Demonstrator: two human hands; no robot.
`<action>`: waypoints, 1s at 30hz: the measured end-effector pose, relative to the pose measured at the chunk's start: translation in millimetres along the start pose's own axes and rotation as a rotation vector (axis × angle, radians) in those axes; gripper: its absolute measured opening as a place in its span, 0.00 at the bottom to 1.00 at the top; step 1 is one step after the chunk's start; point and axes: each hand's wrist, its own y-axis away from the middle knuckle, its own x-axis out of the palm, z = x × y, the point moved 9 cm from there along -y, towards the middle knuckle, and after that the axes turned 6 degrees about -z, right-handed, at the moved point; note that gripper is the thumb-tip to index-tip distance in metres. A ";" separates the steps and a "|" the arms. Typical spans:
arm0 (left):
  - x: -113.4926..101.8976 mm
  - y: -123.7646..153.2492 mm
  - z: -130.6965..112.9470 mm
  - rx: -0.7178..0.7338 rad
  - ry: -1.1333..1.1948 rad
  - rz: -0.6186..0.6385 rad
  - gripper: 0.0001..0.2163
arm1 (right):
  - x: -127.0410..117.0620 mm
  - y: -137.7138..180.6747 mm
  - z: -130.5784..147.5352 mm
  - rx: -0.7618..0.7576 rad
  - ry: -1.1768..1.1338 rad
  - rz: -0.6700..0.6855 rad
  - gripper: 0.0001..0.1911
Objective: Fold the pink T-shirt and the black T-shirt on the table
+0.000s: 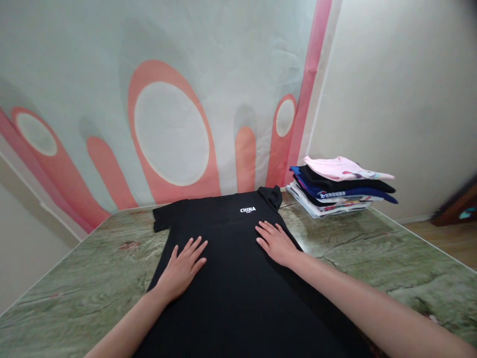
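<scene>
A black T-shirt [227,278] with white "CHINA" lettering lies spread front side up, its collar end toward the wall. Its left sleeve in view is laid out to the side, while the right sleeve [271,196] is bunched near the shoulder. My left hand [182,268] rests flat on the left part of the shirt, fingers spread. On the right part, below the lettering, my right hand [276,242] lies flat with its fingers extended. Neither hand grips the cloth. The shirt's lower hem is out of view.
A stack of folded clothes [335,191], pink on top, stands at the table's back right. The green marble-patterned table [93,278] reaches a patterned wall covering [223,59] at the back. A brown wooden object [456,204] shows beyond the table at far right.
</scene>
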 end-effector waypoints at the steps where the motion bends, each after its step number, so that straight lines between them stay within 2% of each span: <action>1: -1.9 14.5 -2.4 0.007 0.021 0.022 0.24 | -4.7 11.2 5.1 -0.017 -0.009 0.005 0.25; 4: -8.7 44.3 5.9 0.004 0.044 0.044 0.25 | -13.4 33.3 20.4 -0.039 -0.030 0.017 0.25; 6: -12.4 51.5 18.5 0.007 0.032 0.039 0.25 | -13.5 34.9 30.5 -0.040 -0.038 0.011 0.25; 12: -17.4 38.3 50.3 0.004 -0.113 0.042 0.24 | 0.8 0.8 49.6 -0.018 -0.063 -0.014 0.24; 15: -16.8 35.6 56.9 -0.006 -0.136 0.070 0.24 | 1.4 -0.5 50.2 -0.011 -0.079 -0.029 0.23; 17: -17.1 37.8 63.0 -0.035 -0.105 0.115 0.25 | -2.4 8.8 48.1 -0.033 -0.093 -0.042 0.23; 20: -18.4 39.7 66.2 -0.074 -0.020 0.277 0.28 | -8.2 17.4 38.8 -0.094 -0.135 -0.007 0.23; 23: -28.5 24.5 42.3 -0.069 -0.005 0.398 0.29 | -13.8 -5.8 12.4 -0.070 -0.157 0.046 0.15; 25: -43.2 -0.8 2.7 -0.001 -0.023 0.305 0.25 | -20.9 -38.9 -15.7 0.035 -0.113 0.006 0.15; 27: -50.0 -25.1 -48.4 0.095 0.001 0.189 0.24 | -28.1 -74.0 -41.2 0.132 -0.041 -0.070 0.16; 30: -37.9 -43.3 -113.6 0.230 0.051 0.080 0.25 | -27.2 -112.3 -63.9 0.179 0.019 -0.118 0.16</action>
